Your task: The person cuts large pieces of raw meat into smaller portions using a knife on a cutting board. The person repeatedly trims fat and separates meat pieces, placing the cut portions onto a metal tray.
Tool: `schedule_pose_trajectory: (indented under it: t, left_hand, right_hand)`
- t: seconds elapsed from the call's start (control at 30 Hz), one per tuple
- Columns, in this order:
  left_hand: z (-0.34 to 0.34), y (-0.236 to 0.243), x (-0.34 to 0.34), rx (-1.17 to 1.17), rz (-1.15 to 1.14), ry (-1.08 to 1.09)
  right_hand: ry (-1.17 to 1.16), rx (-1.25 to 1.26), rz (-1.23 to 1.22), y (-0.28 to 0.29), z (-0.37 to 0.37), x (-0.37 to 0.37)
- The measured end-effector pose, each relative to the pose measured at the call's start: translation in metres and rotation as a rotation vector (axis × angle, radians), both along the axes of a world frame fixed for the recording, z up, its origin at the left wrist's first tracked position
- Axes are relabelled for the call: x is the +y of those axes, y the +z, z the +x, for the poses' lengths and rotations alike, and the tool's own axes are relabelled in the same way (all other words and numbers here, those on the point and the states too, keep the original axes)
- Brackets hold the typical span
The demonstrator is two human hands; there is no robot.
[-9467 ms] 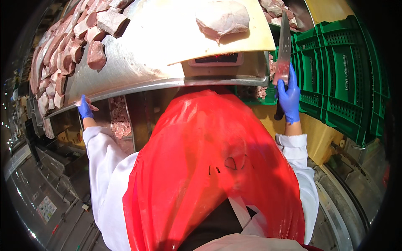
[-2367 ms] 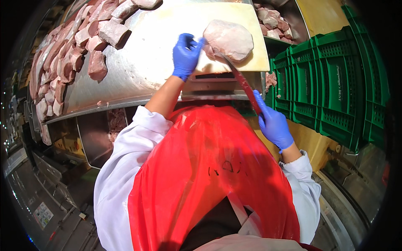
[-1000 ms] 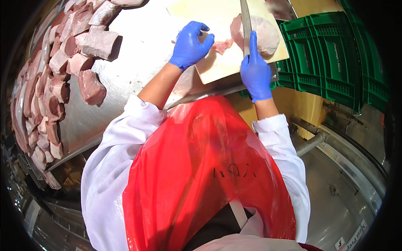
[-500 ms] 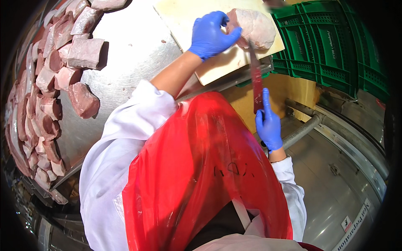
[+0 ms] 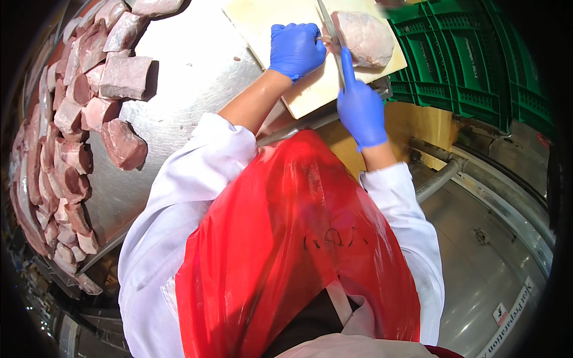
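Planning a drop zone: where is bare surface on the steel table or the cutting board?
Bare steel table lies between the meat pile on the left and the cutting board. The board's near-left corner is bare too. It is crowded at the board's right, where the left hand, right hand, knife and meat cut meet.

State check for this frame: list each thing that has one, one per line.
left hand: gloved, pressing on the meat's edge
right hand: gloved, shut on the knife
knife: blade against the meat
large meat piece: on the cutting board
cut meat chunks: piled on the steel table
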State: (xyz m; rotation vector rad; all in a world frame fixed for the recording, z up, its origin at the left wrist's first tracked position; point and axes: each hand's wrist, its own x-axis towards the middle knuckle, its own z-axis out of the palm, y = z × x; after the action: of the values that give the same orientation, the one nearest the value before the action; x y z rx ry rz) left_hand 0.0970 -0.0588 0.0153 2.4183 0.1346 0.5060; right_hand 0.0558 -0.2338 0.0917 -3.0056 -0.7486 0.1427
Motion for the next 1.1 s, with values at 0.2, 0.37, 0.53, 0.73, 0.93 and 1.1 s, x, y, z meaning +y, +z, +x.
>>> schedule_pose_trajectory:
  t: [0.2, 0.37, 0.53, 0.73, 0.93, 1.1]
  left_hand:
    - [-0.006, 0.004, 0.019, 0.032, 0.035, -0.006]
    - [-0.006, 0.002, 0.031, -0.031, 0.058, -0.048]
    - [0.006, -0.017, 0.045, -0.047, -0.108, -0.131]
    - [-0.012, 0.005, 0.056, -0.227, -0.289, -0.058]
    - [0.004, 0.019, 0.061, -0.201, -0.548, 0.013]
    - [0.040, 0.018, 0.038, -0.183, -0.614, -0.086]
  right_hand:
    - [-0.013, 0.159, -0.027, 0.028, -0.062, -0.058]
    - [-0.034, 0.039, 0.384, 0.036, -0.031, -0.033]
    - [-0.186, -0.134, 0.371, 0.018, 0.054, 0.033]
    - [-0.205, -0.054, 0.318, 0.011, 0.052, 0.052]
    - [-0.089, 0.059, 0.113, 0.007, -0.046, 0.013]
    - [-0.160, 0.334, 0.324, 0.033, -0.104, -0.031]
